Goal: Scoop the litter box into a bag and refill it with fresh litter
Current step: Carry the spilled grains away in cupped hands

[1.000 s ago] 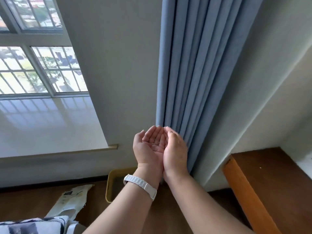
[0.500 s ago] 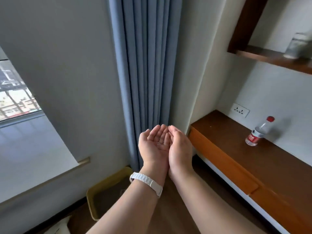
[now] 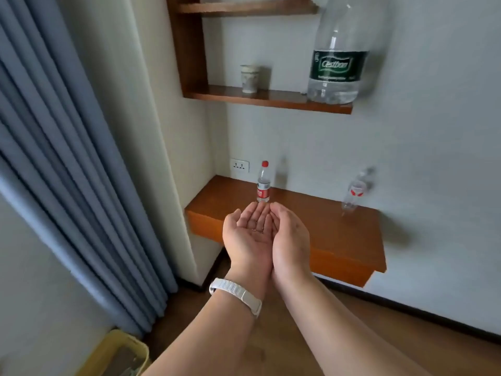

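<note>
One blue curtain [image 3: 67,158] hangs in long folds along the left side and reaches almost to the wooden floor [image 3: 352,335]. To the right of it one wooden desk [image 3: 339,234] is fixed to the white wall. Above the desk are two wooden shelf boards, the upper board [image 3: 244,8] and the lower board [image 3: 271,100].

There are three bottles in all. One large clear bottle [image 3: 339,63] with a dark green label stands at the right end of the lower board. The two others are small and stand on the desk.

Two bare forearms come in from the bottom edge. The left hand [image 3: 248,237] lies palm up and the right hand [image 3: 291,240] stands on its edge beside it, the sides touching. Together they make a shallow cup. The fingers are only gently bent and grip no thing. In the view the hands come before the left part of the desk's front edge.

The one litter box [image 3: 130,340], yellow, stands on the floor in the bottom left corner of the view, just below the curtain and well apart from the hands. Only one corner of it shows.

The red-capped bottle [image 3: 263,185] stands upright by the back edge of the desk, near the back left corner. The second small bottle [image 3: 356,192] is further right along the same edge; it is blurred and looks tilted.

One pale cup [image 3: 249,78] stands on the left part of the lower board. One white wristband [image 3: 235,293] goes around the left wrist. One wall socket [image 3: 240,165] sits just above the back left corner of the desk.
</note>
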